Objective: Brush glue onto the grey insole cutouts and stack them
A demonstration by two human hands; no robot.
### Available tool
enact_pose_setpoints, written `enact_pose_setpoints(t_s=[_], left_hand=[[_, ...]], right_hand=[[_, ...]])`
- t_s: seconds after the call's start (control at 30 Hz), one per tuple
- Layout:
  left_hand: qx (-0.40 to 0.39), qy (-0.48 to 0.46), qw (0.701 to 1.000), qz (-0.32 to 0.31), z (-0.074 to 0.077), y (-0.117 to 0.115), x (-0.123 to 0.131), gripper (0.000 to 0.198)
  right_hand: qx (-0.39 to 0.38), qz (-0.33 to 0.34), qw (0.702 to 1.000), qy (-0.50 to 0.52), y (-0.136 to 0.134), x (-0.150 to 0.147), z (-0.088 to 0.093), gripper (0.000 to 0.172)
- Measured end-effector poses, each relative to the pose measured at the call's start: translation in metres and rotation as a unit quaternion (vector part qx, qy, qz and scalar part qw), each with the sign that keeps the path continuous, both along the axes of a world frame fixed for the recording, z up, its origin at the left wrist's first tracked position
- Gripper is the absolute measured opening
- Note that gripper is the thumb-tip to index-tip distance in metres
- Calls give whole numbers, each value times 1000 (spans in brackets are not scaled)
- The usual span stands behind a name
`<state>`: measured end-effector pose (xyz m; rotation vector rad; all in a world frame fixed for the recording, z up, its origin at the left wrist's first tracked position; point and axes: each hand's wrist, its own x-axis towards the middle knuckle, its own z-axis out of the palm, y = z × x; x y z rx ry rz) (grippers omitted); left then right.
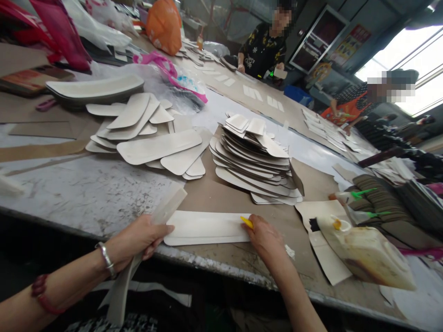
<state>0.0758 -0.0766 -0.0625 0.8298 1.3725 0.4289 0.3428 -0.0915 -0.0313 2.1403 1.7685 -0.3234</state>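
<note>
A long pale panel (207,228) with rounded corners lies near the table's front edge, between my hands. My left hand (143,237) is closed on a long, whitish flexible strip (169,207). One end of that strip rises over the panel's left end, and the other hangs below the table edge. The left thumb reaches the panel's left end. My right hand (265,237) rests at the panel's right end, fingers curled around a small yellow pointed tool (246,222); most of it is hidden in the grip.
Behind the panel stand a leaning stack of similar panels (254,173) and a loose heap (159,145). At right lie a stained plastic jug (372,251) and green-tipped bottles (353,196). Two co-workers (265,50) stand across the table. An orange bag (164,27) sits far back.
</note>
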Motion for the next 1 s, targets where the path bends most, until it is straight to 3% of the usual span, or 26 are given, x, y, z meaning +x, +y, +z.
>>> enact_pose_setpoints(t_s=[0.73,1.0], left_hand=[[7,30,999,-11,11,0,5,39],[23,31,999,-7,5,-2,6,38]], right_hand=[[-10,30,999,-9,6,5,-2,21],[18,7,1000,3,13,20,0,28]])
